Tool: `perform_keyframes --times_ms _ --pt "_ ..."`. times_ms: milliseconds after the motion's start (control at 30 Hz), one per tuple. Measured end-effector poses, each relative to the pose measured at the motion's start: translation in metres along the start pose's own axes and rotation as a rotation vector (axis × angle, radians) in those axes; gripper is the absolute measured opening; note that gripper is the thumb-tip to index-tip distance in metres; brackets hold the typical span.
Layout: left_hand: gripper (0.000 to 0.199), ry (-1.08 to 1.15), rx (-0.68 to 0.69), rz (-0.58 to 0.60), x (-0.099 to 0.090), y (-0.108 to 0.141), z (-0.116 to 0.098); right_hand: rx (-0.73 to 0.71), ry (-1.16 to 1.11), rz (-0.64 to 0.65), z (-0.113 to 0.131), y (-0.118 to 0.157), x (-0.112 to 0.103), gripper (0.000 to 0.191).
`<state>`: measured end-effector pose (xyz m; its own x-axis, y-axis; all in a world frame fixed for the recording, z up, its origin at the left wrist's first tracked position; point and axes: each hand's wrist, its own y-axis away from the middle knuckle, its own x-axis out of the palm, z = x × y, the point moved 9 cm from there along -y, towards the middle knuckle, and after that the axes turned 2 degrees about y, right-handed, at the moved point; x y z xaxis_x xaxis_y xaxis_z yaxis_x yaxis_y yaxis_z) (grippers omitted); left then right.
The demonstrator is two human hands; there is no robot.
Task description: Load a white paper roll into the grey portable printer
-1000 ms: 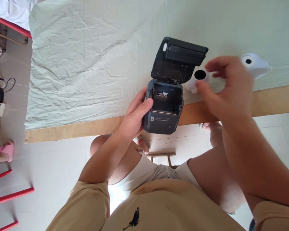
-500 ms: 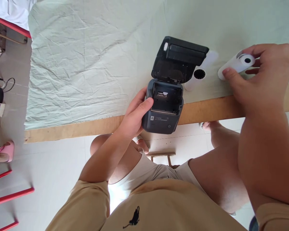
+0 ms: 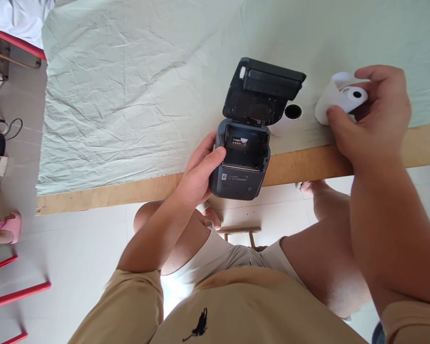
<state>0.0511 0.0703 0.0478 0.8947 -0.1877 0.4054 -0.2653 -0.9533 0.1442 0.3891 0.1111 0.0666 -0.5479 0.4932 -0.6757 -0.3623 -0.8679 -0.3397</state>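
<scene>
A dark handheld printer point(image 3: 238, 184) is held at the table's front edge, its lid point(image 3: 263, 91) flipped open and its paper bay showing no roll. My left hand point(image 3: 202, 169) grips its left side, thumb over the rim. To the right, my right hand point(image 3: 372, 112) has its fingers round a white paper roll point(image 3: 354, 97) with a dark core. A loose flap of its paper curls out on the left. Between the printer and that roll, another white roll point(image 3: 284, 125) with a black round end sits partly behind the lid.
A pale green cloth point(image 3: 129, 95) covers the table, with a wooden edge point(image 3: 111, 196) along the front. Red metal bars point(image 3: 17, 295), cables point(image 3: 10, 125) and another person's foot in a pink slipper point(image 3: 12, 228) are at the far left. A wooden stool point(image 3: 241, 231) shows below.
My right hand and the roll have shifted left, and the roll's loose paper has opened out wider. The printer has moved very slightly left, still in my left hand.
</scene>
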Motion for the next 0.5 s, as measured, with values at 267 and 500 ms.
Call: perform_keyframes --times_ms 267,500 --pt "0.050 -0.046 -0.025 -0.025 -0.0041 -0.0004 0.0027 -0.014 0.035 -0.018 -0.0004 0.0010 -0.0007 0.081" --pt "0.048 -0.040 -0.033 -0.029 -0.0020 -0.0010 0.0016 -0.050 0.003 0.042 -0.0023 0.0013 0.0047 0.073"
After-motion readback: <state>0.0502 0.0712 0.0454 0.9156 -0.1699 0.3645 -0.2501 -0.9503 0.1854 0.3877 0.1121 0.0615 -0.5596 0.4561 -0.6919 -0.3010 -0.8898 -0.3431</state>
